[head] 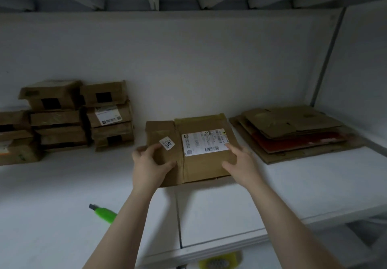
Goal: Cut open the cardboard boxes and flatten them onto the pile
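Observation:
A flattened brown cardboard box [199, 164] with a white shipping label lies on the white table [62, 185] in the middle. My left hand [149, 164] grips its left panel, thumb on top near a small "202" sticker. My right hand [243, 164] holds the box's right edge, with the index finger lying on the label's corner. A pile of flattened cardboard [293, 132] sits to the right of the box. Several taped, unopened boxes [81, 115] are stacked at the back left. A green utility knife [103, 214] rests on the table by my left forearm.
A white wall runs behind the table, and a side panel closes in the right. The table's front edge steps down at the lower right. A yellow object [217, 261] shows below the edge.

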